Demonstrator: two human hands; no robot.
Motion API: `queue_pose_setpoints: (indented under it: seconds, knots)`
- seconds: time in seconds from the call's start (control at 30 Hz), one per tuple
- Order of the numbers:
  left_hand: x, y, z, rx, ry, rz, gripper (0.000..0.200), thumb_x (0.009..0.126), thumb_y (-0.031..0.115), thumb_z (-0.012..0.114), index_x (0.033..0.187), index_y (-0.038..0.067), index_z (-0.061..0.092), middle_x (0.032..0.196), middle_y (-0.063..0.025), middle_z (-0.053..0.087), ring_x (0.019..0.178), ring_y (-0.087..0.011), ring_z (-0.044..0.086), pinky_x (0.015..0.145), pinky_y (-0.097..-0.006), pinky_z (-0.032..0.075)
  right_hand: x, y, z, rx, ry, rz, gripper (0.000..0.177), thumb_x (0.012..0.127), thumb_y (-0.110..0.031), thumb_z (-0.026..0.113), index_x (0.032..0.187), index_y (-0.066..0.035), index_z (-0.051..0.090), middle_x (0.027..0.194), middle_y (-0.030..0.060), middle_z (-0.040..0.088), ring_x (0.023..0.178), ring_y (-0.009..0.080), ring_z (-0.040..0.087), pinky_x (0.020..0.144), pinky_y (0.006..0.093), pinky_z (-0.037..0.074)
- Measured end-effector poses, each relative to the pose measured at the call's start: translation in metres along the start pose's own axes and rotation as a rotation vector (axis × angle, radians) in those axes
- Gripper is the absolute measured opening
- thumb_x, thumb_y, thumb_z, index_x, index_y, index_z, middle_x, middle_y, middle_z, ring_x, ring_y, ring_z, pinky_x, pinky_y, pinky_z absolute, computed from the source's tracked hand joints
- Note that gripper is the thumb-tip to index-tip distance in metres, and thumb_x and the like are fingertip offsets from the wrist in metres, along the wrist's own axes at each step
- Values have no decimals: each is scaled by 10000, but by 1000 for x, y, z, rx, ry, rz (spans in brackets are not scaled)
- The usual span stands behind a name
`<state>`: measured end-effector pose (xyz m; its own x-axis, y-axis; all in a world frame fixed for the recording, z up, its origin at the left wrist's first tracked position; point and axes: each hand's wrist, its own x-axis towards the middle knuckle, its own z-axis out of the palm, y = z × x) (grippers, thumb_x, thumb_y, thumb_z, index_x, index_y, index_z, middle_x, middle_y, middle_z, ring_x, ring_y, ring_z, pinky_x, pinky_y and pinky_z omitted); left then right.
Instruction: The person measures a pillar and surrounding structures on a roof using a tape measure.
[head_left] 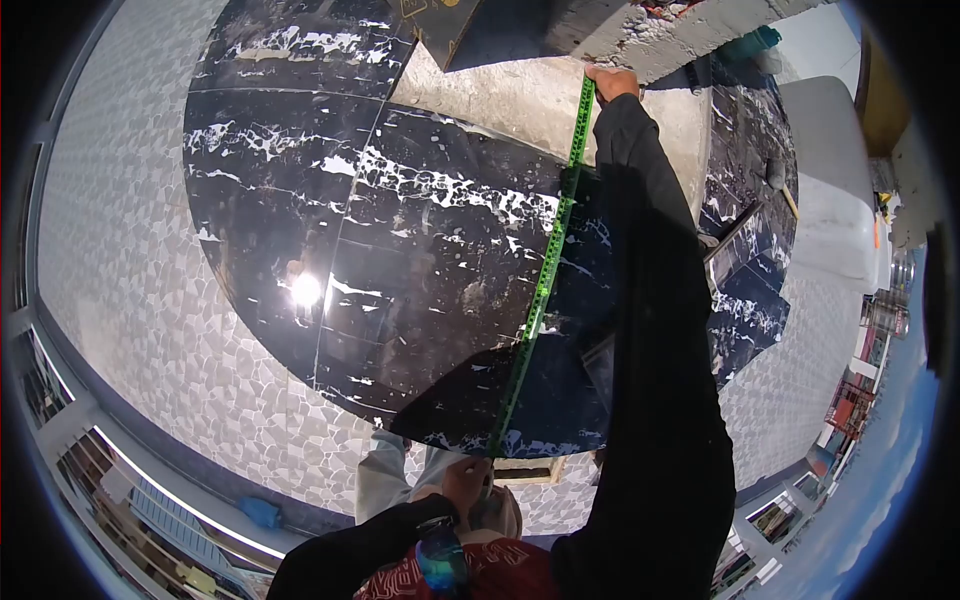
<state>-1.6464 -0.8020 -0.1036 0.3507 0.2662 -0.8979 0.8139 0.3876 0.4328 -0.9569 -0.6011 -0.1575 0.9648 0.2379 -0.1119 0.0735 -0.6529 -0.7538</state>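
Note:
A bright green measuring tape (548, 262) runs taut across the black tiled surface (420, 275), which has white marbled veins. My right hand (613, 84) is stretched far forward, with its fingers closed on the tape's far end beside a bare grey cement patch (500, 95). Close to my body, at the curved near edge, my left hand (463, 483) is closed around the tape's near end; the tape's case is mostly hidden there. A watch (440, 560) is on my left wrist.
At the far side stand a rough concrete block (690, 35) and a dark tile piece (520, 30). A hammer-like tool (780, 180) and a dark metal bar (735, 230) lie on the right. Stone-pattern flooring (140, 260) surrounds the round surface. A teal container (752, 42) sits top right.

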Motion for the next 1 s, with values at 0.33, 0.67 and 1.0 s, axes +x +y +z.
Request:
queue_pose_setpoints:
  seconds: [0.33,0.67,1.0]
  knots:
    - [5,-5,-8,-26,-102,28,290,833,275,606,934,11,670,771,-117,661,699,-145,596,651,-305,456,-21,-19,-43,-113,-95,50,400,758,-340,716,819,50,656,627,79,577,528,173,541,484,284,429]
    - [-38,-22,-80,-151,-157,178,209,868,195,596,934,5,652,731,-31,603,675,-48,515,559,-247,424,-36,9,-72,277,-36,-95,300,902,-252,567,935,35,650,640,39,575,513,98,530,513,233,484]
    - [-43,-62,-105,34,-93,67,200,856,193,609,832,-1,649,665,-19,575,611,-51,495,519,-258,401,-33,-4,-21,288,100,-203,199,797,-169,621,864,12,671,723,83,678,595,135,644,606,254,518]
